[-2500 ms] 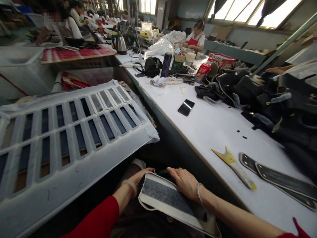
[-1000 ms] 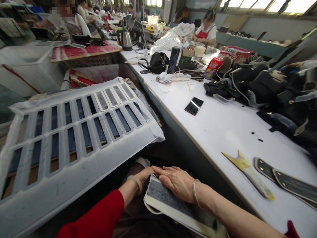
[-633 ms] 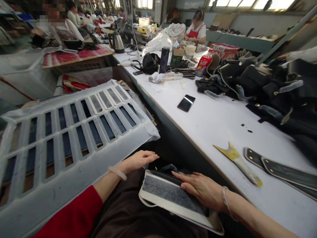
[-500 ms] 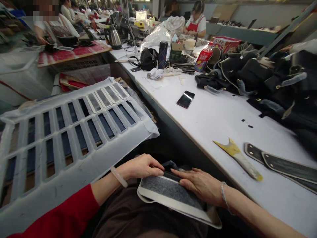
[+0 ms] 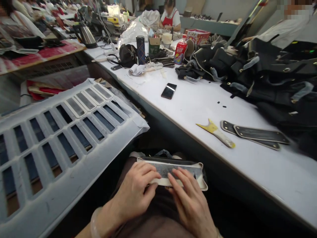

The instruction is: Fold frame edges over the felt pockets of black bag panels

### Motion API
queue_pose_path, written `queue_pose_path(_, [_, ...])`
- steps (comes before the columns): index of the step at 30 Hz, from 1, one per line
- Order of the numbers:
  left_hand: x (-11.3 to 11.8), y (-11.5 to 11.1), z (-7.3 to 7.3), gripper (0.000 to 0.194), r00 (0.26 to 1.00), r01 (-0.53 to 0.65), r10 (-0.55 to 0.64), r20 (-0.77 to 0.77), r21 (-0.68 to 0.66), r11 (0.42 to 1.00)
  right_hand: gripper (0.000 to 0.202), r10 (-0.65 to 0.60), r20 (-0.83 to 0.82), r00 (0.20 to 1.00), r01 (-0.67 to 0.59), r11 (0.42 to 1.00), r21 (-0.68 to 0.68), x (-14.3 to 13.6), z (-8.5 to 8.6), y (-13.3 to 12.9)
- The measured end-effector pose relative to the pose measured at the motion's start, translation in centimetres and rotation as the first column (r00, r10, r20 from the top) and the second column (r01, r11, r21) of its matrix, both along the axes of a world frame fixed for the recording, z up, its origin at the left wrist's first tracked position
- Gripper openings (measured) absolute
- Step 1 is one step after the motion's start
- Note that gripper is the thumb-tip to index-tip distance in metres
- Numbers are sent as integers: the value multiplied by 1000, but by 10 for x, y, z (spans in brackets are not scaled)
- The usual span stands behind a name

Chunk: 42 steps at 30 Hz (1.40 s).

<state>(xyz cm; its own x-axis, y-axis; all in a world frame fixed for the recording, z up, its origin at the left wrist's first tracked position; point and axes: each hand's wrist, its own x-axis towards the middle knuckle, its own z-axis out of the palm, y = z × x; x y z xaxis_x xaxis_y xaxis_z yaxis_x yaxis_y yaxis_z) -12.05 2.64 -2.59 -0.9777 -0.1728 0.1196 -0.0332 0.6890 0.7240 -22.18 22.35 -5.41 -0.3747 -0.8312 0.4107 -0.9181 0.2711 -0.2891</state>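
On my lap lies a long dark grey panel (image 5: 163, 170) with a white border, its corners turned up. Behind it show a black edge and a clear plastic loop (image 5: 163, 153). My left hand (image 5: 138, 185) grips the near edge left of the middle, thumb below and fingers over the border. My right hand (image 5: 189, 195) has its fingertips on the grey face toward the right end, with its thumb mostly hidden below the near edge.
Left stands a whitish slotted tray (image 5: 81, 165) with several white-edged panels (image 5: 85, 100) at its far end. On the white table (image 5: 178, 115) lie a phone (image 5: 169, 91), a yellow-tipped tool (image 5: 216, 133), black straps (image 5: 260, 134) and a pile of black bags (image 5: 247, 72). Co-workers sit beyond.
The panel has turned more level across my lap. Both hands have moved from its far edge to its near edge. The view has swung right.
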Motion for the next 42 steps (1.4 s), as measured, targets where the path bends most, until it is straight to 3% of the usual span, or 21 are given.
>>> queue_pose_path(4, [23,18,-18,26,998,-21,12,-54,-176,984,41,-73,-24,997,70,990,-123,29,-19,8])
queue_pose_path(9, [28,25,-34,27,979,-87,33,-202,-263,961,30,-72,47,996,82,965,-251,35,-19,4])
queue_pose_path(14, [28,26,-38,26,973,-72,13,-230,-247,966,27,-23,90,996,48,957,-286,31,-17,5])
queue_pose_path(21, [34,22,-39,36,972,67,-139,-188,-346,936,30,24,132,991,10,967,-255,31,-18,11])
queue_pose_path(25, [26,23,-30,20,981,37,-100,-168,-344,938,41,-112,72,991,125,966,-225,22,-14,21])
queue_pose_path(29, [6,32,-21,4,964,-111,20,-267,-328,938,31,-321,105,941,337,907,-251,8,-15,39])
queue_pose_path(31, [-7,40,-18,7,948,-128,28,-316,-299,946,28,-409,252,877,469,843,-265,5,-21,47])
queue_pose_path(33, [-21,51,-18,8,953,-73,-12,-302,-270,960,31,-463,486,741,627,737,-253,4,-33,51])
queue_pose_path(36, [-39,66,-19,6,972,33,-83,-221,-223,974,46,-414,833,366,834,544,-97,2,-57,49])
queue_pose_path(37, [-45,70,-20,7,976,55,-96,-197,-203,978,54,-382,882,275,843,537,-30,1,-66,46])
queue_pose_path(38, [-50,74,-21,7,977,73,-108,-182,-186,980,63,-371,898,237,821,571,20,-1,-74,41])
queue_pose_path(39, [-54,77,-21,8,978,88,-118,-173,-172,981,72,-379,891,252,778,627,46,-3,-82,36])
queue_pose_path(42, [-62,83,-22,12,977,110,-138,-165,-168,980,88,-436,776,455,639,767,56,-11,-99,16])
